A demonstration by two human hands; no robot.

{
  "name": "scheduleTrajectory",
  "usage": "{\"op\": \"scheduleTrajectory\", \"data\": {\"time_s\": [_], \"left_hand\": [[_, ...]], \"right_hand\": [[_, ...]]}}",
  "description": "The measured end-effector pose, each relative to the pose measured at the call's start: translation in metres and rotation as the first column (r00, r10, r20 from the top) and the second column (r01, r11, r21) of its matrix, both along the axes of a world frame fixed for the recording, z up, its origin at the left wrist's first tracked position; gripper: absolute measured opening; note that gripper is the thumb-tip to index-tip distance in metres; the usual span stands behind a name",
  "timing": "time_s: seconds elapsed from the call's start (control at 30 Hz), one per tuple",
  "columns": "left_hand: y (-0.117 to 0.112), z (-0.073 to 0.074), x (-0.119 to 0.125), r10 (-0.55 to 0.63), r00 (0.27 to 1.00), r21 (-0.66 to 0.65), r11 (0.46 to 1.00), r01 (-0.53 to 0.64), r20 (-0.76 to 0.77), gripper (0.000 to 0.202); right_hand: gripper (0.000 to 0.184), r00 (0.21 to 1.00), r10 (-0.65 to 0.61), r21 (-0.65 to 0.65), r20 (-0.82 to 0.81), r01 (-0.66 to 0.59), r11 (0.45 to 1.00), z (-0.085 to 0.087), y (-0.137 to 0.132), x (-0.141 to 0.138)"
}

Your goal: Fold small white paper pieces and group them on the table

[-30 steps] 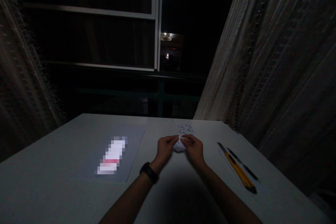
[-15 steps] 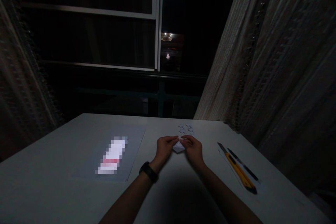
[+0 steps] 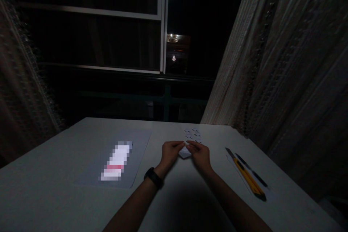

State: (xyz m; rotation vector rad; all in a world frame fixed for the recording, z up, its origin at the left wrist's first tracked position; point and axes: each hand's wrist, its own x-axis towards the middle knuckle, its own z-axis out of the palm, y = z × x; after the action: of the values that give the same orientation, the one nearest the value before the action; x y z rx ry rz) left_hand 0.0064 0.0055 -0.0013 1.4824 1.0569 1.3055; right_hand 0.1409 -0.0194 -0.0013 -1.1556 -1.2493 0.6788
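A small folded piece of white paper (image 3: 185,152) sits between my two hands on the white table (image 3: 54,195). My left hand (image 3: 170,154), with a dark watch on the wrist, pinches its left side. My right hand (image 3: 200,154) pinches its right side, fingertips meeting over the paper. Just beyond the hands lie several small paper pieces (image 3: 192,133).
A grey sheet (image 3: 89,166) with a blurred white patch lies to the left. A yellow utility knife (image 3: 247,178) and a dark pen (image 3: 251,170) lie at the right. Curtains hang on both sides of a dark window (image 3: 163,21).
The hands have drawn slightly closer over the folded paper, hiding more of it. Otherwise nothing has moved.
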Motion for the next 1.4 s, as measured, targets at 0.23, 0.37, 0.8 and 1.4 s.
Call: {"op": "scheduleTrajectory", "data": {"time_s": [0.23, 0.37, 0.8, 1.4], "left_hand": [[-0.002, 0.007, -0.002, -0.010, 0.997, -0.091, 0.996, 0.017, 0.073, 0.023], [-0.001, 0.007, -0.002, -0.006, 0.995, -0.098, 0.995, 0.016, 0.096, 0.023], [-0.002, 0.006, -0.002, -0.005, 0.996, -0.079, 0.997, 0.012, 0.094, 0.023], [-0.004, 0.010, -0.003, 0.000, 0.999, -0.072, 0.997, 0.003, 0.040, 0.022]], "right_hand": [[0.021, 0.997, -0.019, -0.011, 0.078, 0.020, 1.000, 0.001, 0.001, 0.003], [0.021, 0.997, 0.012, -0.008, 0.077, -0.011, 1.000, 0.001, 0.002, 0.003], [0.022, 0.997, -0.010, -0.011, 0.082, 0.011, 1.000, -0.002, 0.004, 0.005], [0.024, 0.988, 0.127, -0.026, 0.092, -0.125, 0.992, 0.009, 0.005, 0.010]]}}
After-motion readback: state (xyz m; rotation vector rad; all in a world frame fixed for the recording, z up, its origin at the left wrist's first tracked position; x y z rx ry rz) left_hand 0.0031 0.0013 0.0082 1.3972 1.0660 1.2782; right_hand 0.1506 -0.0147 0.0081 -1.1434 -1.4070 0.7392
